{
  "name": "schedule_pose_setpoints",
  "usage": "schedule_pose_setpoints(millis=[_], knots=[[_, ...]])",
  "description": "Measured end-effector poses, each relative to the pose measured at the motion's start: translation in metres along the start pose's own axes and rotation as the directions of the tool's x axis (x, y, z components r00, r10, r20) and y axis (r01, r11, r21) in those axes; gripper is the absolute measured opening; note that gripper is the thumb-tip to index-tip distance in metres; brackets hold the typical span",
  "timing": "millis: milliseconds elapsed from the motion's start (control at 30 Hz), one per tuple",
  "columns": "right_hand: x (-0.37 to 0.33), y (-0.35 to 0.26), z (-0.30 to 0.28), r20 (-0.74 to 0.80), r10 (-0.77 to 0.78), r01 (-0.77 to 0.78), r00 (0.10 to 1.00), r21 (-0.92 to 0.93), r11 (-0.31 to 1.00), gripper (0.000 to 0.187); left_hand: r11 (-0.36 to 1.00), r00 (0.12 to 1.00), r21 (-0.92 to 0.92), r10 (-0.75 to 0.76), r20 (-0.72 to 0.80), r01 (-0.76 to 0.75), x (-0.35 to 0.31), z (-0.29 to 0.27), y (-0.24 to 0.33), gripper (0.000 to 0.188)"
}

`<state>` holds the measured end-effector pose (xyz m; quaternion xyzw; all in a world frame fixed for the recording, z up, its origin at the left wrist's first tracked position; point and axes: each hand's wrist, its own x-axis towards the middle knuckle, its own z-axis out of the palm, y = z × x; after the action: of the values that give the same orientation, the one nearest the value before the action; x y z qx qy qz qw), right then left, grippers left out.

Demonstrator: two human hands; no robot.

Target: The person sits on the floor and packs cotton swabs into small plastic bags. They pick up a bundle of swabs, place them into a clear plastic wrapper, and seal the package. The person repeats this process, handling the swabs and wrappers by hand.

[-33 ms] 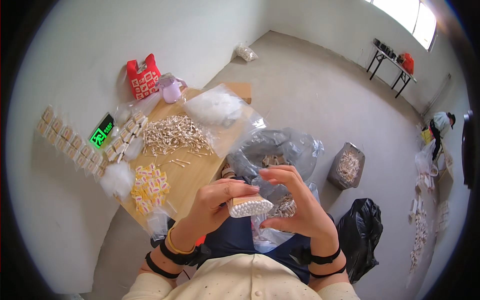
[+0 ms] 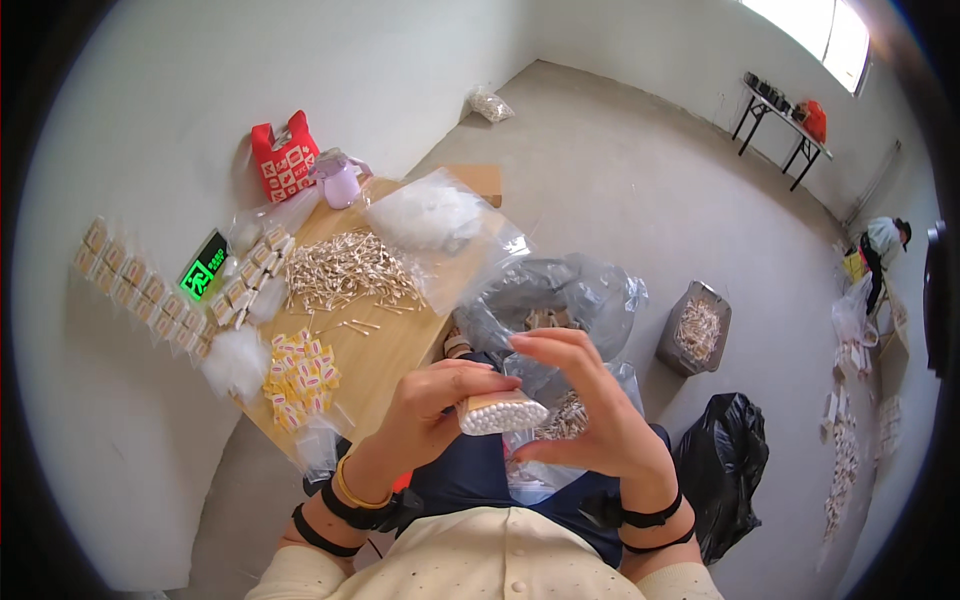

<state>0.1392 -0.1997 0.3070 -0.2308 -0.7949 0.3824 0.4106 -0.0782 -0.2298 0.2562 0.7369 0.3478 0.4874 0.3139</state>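
Note:
My left hand [image 2: 432,408] is closed around a clear-wrapped pack of cotton swabs [image 2: 503,412], holding it above my lap. The pack's end faces me, showing a dense cluster of round white tips. Just right of it, my right hand [image 2: 597,408] is open, thumb and fingers curved apart with nothing between them. Below and behind that hand, loose cotton swabs [image 2: 568,416] lie in a clear plastic bag on my lap. To the left, a wooden table [image 2: 390,345] carries a heap of cotton swabs [image 2: 345,270] and a pile of yellow-and-white paper labels [image 2: 303,375].
Finished-looking swab packs [image 2: 145,290] line the left wall. A lilac jug [image 2: 340,182] and a red bag [image 2: 285,160] stand at the table's back. A large grey plastic bag [image 2: 600,300], a grey bin [image 2: 697,330] and a black bag [image 2: 722,470] are on the floor. Another person [image 2: 882,250] bends far right.

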Motion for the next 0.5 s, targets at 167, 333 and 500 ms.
schedule_pose_setpoints(millis=[167,333,500], knots=[[0.007,0.008,-0.005,0.203,-0.274,0.263,0.94,0.084,0.961,0.046,0.996,0.991,-0.018,-0.085,0.104,0.087,0.005,0.02,0.008,0.03],[0.0,0.014,-0.007,0.221,-0.345,0.332,0.912,0.093,0.938,0.035,0.995,0.994,0.097,0.009,0.109,-0.02,0.007,0.026,0.008,0.027],[-0.002,0.01,-0.015,0.116,-0.33,0.327,0.937,0.048,0.944,0.038,0.988,0.995,0.123,0.097,-0.034,-0.092,0.02,0.03,0.025,0.024]])
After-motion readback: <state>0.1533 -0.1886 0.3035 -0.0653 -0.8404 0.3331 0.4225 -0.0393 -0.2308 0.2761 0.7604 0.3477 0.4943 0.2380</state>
